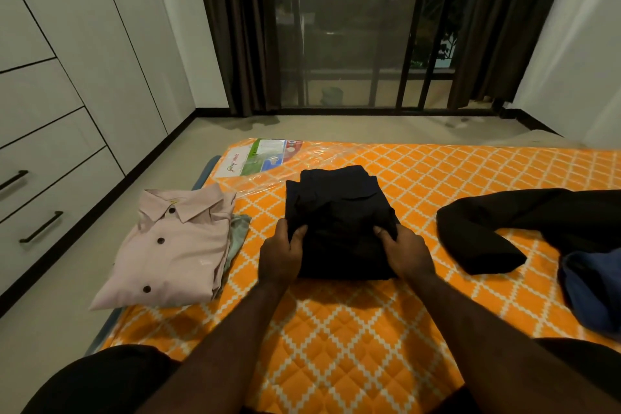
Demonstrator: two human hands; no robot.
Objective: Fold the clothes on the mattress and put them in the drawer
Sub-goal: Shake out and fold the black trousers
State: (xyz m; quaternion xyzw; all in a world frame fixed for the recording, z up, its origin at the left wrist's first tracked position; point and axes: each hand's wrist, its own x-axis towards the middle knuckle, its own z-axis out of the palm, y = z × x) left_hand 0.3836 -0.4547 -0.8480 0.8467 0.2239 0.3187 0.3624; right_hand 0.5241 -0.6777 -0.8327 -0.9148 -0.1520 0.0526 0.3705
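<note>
- Knees [100, 380] in black shorts are closest, at the near end of the orange mattress [336, 346].
- Both arms reach out. The left hand [280, 255] and the right hand [408, 252] each grip one side of a folded dark garment [339, 208]. The fingers [283, 227] curl round its edges and the thumbs lie on top.
- It lies on the mattress, right between the two sets of fingers. It is a thick, squarish bundle of soft cloth.
- I think the folding of this one is about done, and the step now is to lift it away. The next move needs a firm, even hold on both sides, so the layers do not slide open.
- Left of the left fingers is a pink shirt [174, 245], folded flat, with a stiff collar and round dark buttons. A pale green garment [240, 228] peeks out from under it.
- Right of the right fingers, well apart, a black garment [504, 228] lies limp and not yet folded. A blue garment [591, 292] is crumpled beside it.
- The mattress is quilted and bumpy, with white diamond lines. Shiny plastic wrap [268, 158] covers the corner beyond the fingers.
- Far left of the fingers, across the floor, are smooth white drawers [50, 195] with dark bar handles. All are closed.
</note>
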